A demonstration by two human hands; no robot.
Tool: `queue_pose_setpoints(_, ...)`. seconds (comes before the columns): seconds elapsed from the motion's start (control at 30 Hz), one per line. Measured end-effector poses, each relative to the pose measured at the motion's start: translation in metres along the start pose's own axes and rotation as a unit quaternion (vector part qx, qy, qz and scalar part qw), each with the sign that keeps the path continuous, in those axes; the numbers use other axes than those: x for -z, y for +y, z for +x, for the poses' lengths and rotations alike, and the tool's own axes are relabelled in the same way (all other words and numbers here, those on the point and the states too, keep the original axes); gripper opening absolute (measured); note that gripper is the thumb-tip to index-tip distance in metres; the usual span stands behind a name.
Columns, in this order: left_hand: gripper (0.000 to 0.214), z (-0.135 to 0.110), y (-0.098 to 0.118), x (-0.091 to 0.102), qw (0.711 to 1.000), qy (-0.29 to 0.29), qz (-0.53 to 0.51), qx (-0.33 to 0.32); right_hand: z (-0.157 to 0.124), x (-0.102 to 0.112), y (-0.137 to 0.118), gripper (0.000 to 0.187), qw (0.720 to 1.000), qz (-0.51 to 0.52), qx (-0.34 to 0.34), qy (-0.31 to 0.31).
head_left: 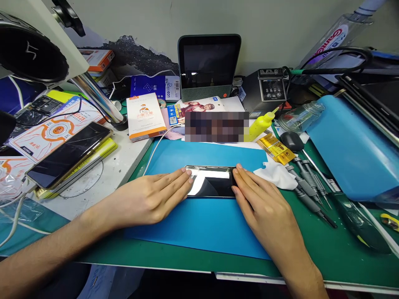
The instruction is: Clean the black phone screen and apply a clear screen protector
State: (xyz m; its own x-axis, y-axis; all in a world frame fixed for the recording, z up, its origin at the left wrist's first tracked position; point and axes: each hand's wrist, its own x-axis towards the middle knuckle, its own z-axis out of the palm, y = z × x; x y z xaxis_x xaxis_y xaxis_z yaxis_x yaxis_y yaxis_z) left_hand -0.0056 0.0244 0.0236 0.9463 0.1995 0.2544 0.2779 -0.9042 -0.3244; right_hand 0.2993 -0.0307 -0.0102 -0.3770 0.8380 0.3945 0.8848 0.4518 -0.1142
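Observation:
A smartphone [215,182] with a dark, glossy screen lies sideways over a blue mat [202,226], bright reflections across its left part. My left hand [152,197] holds its left end, with straight fingers pressed together over the glass; the thumb is hidden. At the opposite end, my right hand [264,203] grips the short edge, its fingertips near the upper corner and a lower digit by the screen's side. Both palms face down. Whether any fingers reach under the phone cannot be seen. A crumpled white cloth [277,175] sits beside my right hand.
Several screwdrivers [307,187] and a green-black handled tool [358,222] lie at right. Behind the mat are a yellow squeeze bottle [262,124], a white-orange box [146,116] and a screen device [209,62]. Another phone [70,153] rests at left, near a metal stand post [99,97].

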Motion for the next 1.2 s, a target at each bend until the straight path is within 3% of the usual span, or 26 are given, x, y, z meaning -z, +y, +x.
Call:
queue_pose_setpoints(1.03, 0.027, 0.008, -0.002, 0.010, 0.999, 0.040, 0.001, 0.005, -0.001, 0.000, -0.004, 0.041, 0.999, 0.023, -0.030, 0.004)
queue_pose_setpoints(1.2, 0.027, 0.007, 0.000, 0.010, 0.998, 0.053, 0.004, 0.018, -0.001, -0.001, -0.004, 0.054, 0.999, 0.022, -0.031, -0.003)
